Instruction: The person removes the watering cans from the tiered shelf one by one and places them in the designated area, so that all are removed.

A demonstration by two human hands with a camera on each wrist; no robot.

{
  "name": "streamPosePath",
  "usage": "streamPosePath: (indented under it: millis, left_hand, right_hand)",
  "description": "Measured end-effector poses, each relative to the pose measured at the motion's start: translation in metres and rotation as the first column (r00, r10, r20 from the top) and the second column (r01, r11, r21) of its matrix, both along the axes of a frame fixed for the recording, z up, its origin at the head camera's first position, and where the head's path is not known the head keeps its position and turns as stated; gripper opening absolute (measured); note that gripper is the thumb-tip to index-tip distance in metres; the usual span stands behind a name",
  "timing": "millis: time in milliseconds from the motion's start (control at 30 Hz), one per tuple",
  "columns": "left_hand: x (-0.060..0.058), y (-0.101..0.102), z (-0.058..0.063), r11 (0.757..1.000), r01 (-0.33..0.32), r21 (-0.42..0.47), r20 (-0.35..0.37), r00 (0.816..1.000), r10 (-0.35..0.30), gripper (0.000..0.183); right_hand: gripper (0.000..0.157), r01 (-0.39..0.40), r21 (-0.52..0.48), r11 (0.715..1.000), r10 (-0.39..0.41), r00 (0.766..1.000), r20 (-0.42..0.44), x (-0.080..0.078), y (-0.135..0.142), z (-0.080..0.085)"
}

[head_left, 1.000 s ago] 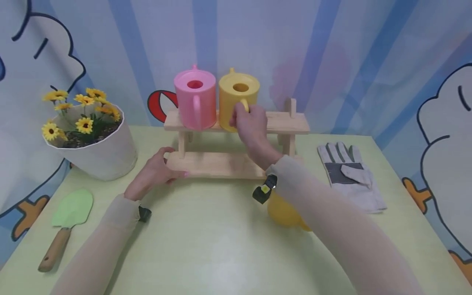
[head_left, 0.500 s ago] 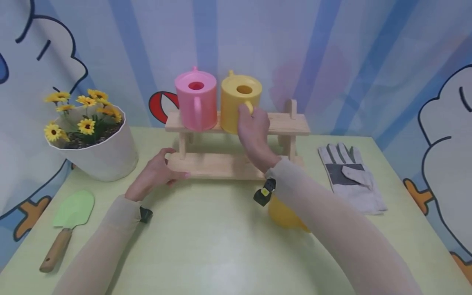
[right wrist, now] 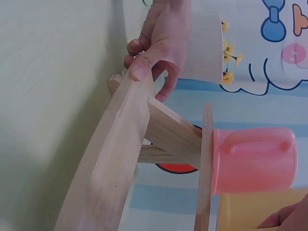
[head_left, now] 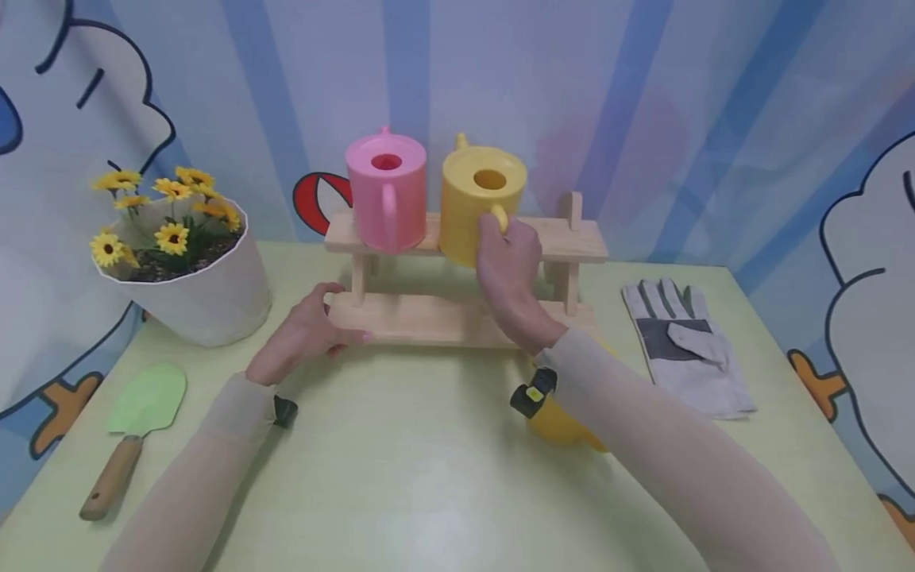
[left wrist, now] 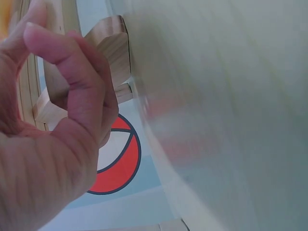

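Note:
My right hand (head_left: 509,262) grips the handle of a yellow watering can (head_left: 468,214) at the two-tier wooden plant stand (head_left: 422,318). The can leans slightly, and its base overlaps the upper shelf's front edge in the head view. To its left on that shelf stands a pink watering can (head_left: 372,199), its handle facing me. With the thumb in front and the fingers round behind, my left hand (head_left: 307,326) holds the left end of the lower shelf. The right wrist view shows this thumb pressed on the board (right wrist: 113,149).
A white pot (head_left: 214,298) of yellow flowers stands at the left, with a green trowel (head_left: 146,397) in front. On the right lies a grey-white work glove (head_left: 686,349). A rounded yellow object (head_left: 557,421) sits partly hidden under my right forearm.
The yellow watering can has shifted right in my right hand and tilted a little, widening the gap to the pink one. My left hand stays on the stand.

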State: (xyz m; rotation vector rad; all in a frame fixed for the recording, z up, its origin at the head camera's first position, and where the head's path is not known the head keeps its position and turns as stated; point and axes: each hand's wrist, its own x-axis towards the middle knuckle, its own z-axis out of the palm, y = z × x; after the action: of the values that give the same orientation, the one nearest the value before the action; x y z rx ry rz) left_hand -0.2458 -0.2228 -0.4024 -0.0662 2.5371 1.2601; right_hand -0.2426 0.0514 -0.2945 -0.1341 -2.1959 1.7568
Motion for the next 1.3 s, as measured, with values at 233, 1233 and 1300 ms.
streamPosePath:
  millis: [233, 1233, 1300]
  left_hand:
    - [-0.001, 0.001, 0.001, 1.0, 0.009, -0.018, 0.0, 1.0, -0.009, 0.108]
    - [-0.004, 0.004, 0.006, 0.997, -0.017, -0.076, 0.052, 0.998, 0.021, 0.11]
    - [-0.004, 0.005, 0.006, 0.997, -0.019, -0.078, 0.051, 0.998, 0.023, 0.111]
  right_hand:
    - [0.038, -0.048, 0.01, 0.999, 0.049, 0.998, -0.025, 0.014, 0.01, -0.004]
    - [0.035, -0.211, 0.031, 0.977, 0.207, 0.973, 0.105, 0.115, 0.043, -0.035]
    - [0.035, -0.223, 0.024, 0.974, 0.218, 0.967, 0.134, 0.121, 0.045, -0.039]
